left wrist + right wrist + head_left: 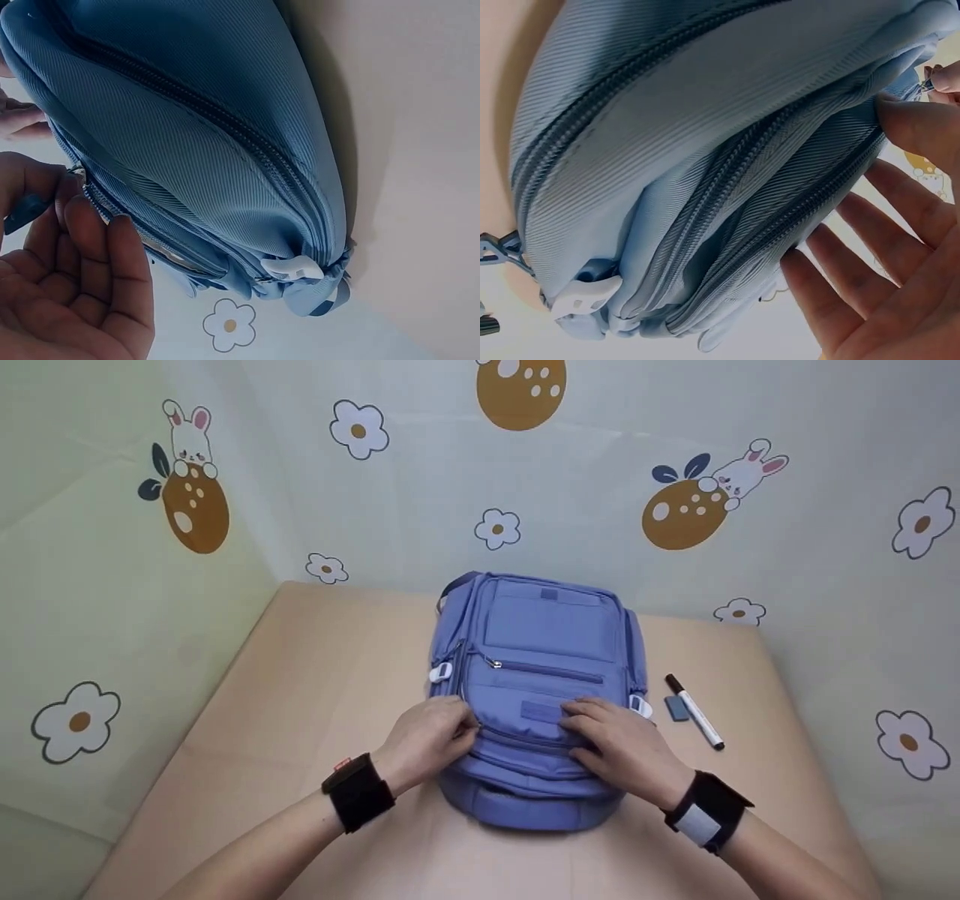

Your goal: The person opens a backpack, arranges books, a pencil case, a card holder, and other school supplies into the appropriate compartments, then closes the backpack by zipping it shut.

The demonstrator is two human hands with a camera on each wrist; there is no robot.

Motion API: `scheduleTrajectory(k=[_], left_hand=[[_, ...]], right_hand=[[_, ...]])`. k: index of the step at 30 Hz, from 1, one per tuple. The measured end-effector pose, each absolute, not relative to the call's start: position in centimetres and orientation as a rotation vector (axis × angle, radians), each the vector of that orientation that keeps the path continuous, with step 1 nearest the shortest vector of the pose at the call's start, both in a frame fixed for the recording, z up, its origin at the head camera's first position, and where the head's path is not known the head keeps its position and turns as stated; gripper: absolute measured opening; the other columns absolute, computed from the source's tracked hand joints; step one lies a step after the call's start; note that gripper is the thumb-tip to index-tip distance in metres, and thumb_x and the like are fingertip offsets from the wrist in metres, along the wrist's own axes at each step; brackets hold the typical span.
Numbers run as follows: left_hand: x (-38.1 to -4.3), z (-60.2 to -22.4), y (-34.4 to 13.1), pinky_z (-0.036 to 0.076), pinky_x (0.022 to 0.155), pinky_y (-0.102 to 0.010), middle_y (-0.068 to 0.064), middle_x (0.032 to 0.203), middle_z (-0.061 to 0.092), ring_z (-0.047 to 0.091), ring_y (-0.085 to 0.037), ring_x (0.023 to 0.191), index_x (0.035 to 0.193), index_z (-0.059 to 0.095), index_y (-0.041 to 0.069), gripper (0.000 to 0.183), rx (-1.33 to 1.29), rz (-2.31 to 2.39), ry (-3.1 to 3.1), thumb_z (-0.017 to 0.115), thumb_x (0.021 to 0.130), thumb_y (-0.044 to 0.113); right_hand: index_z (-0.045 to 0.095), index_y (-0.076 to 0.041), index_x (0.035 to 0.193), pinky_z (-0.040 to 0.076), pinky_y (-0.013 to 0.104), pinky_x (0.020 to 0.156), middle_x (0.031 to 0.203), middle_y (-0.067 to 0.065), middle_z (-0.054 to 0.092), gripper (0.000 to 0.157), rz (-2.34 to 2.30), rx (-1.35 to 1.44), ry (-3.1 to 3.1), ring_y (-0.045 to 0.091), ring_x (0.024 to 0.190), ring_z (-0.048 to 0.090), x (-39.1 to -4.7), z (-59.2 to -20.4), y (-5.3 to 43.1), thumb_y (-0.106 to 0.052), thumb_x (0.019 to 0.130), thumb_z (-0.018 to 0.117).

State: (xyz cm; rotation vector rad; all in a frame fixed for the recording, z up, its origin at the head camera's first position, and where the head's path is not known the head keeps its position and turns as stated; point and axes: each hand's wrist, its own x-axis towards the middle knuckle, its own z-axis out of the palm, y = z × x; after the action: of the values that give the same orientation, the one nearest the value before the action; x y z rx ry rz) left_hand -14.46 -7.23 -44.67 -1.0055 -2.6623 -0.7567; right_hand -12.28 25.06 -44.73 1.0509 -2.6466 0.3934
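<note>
A blue backpack (555,630) lies on its back on the table, with its base toward me. At the left end of its front-pocket zipper (517,737), my left hand (435,729) pinches the zipper pull (78,171) between thumb and curled fingers. A blue pull tab (27,211) shows between them in the left wrist view. The zipper teeth stand apart beside that hand. My right hand (619,739) rests on the pocket's right side, fingers fairly straight on the fabric and thumb near the zipper line, as the right wrist view shows (900,247).
Right of the backpack lie a white marker (697,712) with a dark cap and a small blue-grey block (676,708). White buckles (441,673) sit at the bag's sides. A patterned curtain (420,495) closes off the back and sides of the beige table (300,697).
</note>
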Motion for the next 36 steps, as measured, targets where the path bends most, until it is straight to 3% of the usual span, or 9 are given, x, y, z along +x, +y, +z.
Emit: scheduleTrajectory(k=[5, 11, 17, 23, 30, 36], left_hand=[[-14.4, -44.7, -7.3, 0.051, 0.068, -0.032, 0.006, 0.084, 0.062, 0.057, -0.013, 0.077, 0.089, 0.070, 0.013, 0.004, -0.994, -0.779, -2.670, 0.073, 0.088, 0.011], [-14.4, -44.7, -7.4, 0.050, 0.067, -0.031, 0.006, 0.082, 0.060, 0.055, -0.012, 0.076, 0.089, 0.069, 0.012, 0.005, -0.984, -0.786, -2.667, 0.073, 0.087, 0.010], [-14.2, -44.7, -7.4, 0.049, 0.065, -0.030, 0.008, 0.082, 0.059, 0.055, -0.012, 0.075, 0.089, 0.069, 0.014, 0.005, -0.958, -0.795, -2.688, 0.073, 0.087, 0.011], [-14.1, -44.7, -7.2, 0.047, 0.064, -0.031, 0.009, 0.079, 0.056, 0.053, -0.012, 0.074, 0.085, 0.068, 0.015, 0.004, -0.969, -0.777, -2.682, 0.070, 0.086, 0.011], [-13.3, -44.2, -5.0, 0.054, 0.070, -0.031, 0.005, 0.083, 0.068, 0.064, -0.015, 0.077, 0.089, 0.073, 0.014, 0.004, -1.090, -0.703, -2.639, 0.072, 0.086, 0.012], [-13.0, -44.0, -2.5, 0.054, 0.066, -0.030, 0.007, 0.078, 0.068, 0.064, -0.013, 0.071, 0.083, 0.072, 0.016, 0.004, -1.152, -0.624, -2.601, 0.072, 0.086, 0.013]], right_hand=[[0.072, -0.011, 0.110, 0.055, 0.042, 0.089, 0.118, 0.003, 0.067, 0.031, 0.438, 1.054, -2.557, 0.023, 0.108, 0.063, -11.8, -45.0, 26.3, -0.014, 0.081, 0.085], [0.069, -0.014, 0.096, 0.053, 0.036, 0.075, 0.100, -0.003, 0.061, 0.026, 0.427, 1.003, -2.521, 0.016, 0.090, 0.058, -11.5, -45.3, 28.0, -0.008, 0.076, 0.086], [0.066, -0.014, 0.091, 0.051, 0.035, 0.069, 0.095, -0.003, 0.059, 0.027, 0.365, 1.010, -2.498, 0.017, 0.085, 0.055, -11.9, -45.9, 28.8, -0.004, 0.075, 0.085], [0.061, -0.012, 0.089, 0.049, 0.038, 0.068, 0.091, 0.001, 0.056, 0.027, 0.238, 1.048, -2.463, 0.021, 0.080, 0.053, -12.1, -46.4, 28.8, -0.009, 0.077, 0.086], [0.062, -0.012, 0.091, 0.049, 0.038, 0.067, 0.089, 0.000, 0.057, 0.024, 0.242, 1.060, -2.465, 0.020, 0.080, 0.053, -12.1, -46.2, 28.8, -0.012, 0.081, 0.084], [0.063, -0.012, 0.092, 0.050, 0.038, 0.068, 0.089, 0.000, 0.058, 0.023, 0.249, 1.042, -2.478, 0.020, 0.081, 0.054, -12.0, -46.2, 28.7, -0.010, 0.082, 0.083]])
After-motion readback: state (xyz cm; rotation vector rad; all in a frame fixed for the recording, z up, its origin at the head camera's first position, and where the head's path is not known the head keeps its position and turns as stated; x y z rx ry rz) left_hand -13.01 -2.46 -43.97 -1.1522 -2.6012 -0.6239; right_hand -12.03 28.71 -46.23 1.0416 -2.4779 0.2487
